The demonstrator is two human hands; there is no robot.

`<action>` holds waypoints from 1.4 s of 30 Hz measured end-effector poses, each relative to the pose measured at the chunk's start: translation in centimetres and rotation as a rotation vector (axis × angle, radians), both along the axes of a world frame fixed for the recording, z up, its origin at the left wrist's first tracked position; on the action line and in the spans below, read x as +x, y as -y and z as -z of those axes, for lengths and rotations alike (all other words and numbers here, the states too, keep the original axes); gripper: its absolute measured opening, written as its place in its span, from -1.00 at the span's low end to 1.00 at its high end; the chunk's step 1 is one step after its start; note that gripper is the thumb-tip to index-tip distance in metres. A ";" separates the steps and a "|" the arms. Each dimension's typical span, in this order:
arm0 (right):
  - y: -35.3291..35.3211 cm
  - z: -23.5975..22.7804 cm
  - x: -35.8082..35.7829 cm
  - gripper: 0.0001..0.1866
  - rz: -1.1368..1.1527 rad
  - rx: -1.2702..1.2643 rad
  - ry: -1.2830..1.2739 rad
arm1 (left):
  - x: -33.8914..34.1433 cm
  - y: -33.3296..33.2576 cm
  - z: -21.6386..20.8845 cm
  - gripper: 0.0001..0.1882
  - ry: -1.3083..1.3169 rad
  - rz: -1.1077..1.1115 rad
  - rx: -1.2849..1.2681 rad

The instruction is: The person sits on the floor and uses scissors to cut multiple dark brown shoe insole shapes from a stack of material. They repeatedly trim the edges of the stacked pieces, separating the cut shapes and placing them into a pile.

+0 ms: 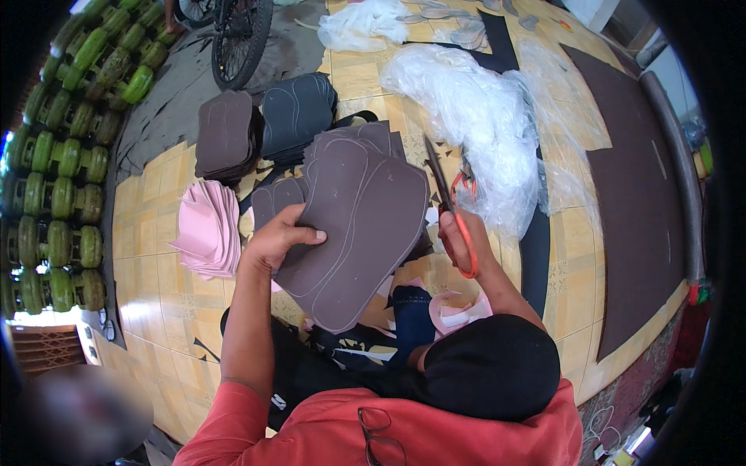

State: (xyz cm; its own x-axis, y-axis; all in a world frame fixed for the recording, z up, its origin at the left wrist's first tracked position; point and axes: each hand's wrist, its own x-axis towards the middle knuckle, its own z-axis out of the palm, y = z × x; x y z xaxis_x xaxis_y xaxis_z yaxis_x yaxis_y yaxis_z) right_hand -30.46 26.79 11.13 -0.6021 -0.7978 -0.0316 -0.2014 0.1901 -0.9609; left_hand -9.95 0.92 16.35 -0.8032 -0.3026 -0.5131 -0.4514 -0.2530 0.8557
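Note:
My left hand grips a dark brown sheet by its left edge, thumb on top. The sheet has rounded ends, and pale curved outlines are drawn on it. My right hand is closed around the orange handles of a pair of scissors. Their dark blades point away from me, just right of the sheet. Similar brown pieces lie behind and partly under the held sheet. Farther left stand a stack of brown pieces and a stack of black pieces. Nearer, pink pieces are stacked on the tiles.
Crumpled clear plastic spreads over the floor at the far right of my hands. Beyond it lies a large dark brown sheet beside a long roll. Green gas cylinders are piled at left. A bicycle wheel stands at the back.

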 end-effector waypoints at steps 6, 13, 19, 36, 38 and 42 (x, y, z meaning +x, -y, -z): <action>0.9 -0.2 0.3 -0.71 0.080 -0.196 0.535 | 2.4 0.4 3.9 -0.44 -0.024 0.032 0.040; 1.2 1.5 0.4 -0.76 0.185 -0.312 0.693 | 0.2 -4.5 3.8 -0.42 0.076 0.070 0.087; 1.8 -0.2 3.0 -0.72 0.126 -0.157 0.468 | -4.1 -10.6 4.1 -0.47 -0.458 -0.575 0.197; 1.0 1.3 0.8 -0.54 0.100 -0.028 -0.269 | -3.6 -8.4 2.8 -0.51 -0.511 -0.641 0.291; 0.5 0.4 0.9 -0.51 0.038 0.040 -0.236 | -3.4 -7.3 3.2 -0.49 -0.525 -0.627 0.256; 0.0 0.7 0.9 -0.48 -0.011 0.155 -0.073 | -3.3 -4.7 2.0 -0.50 -0.568 -0.641 0.107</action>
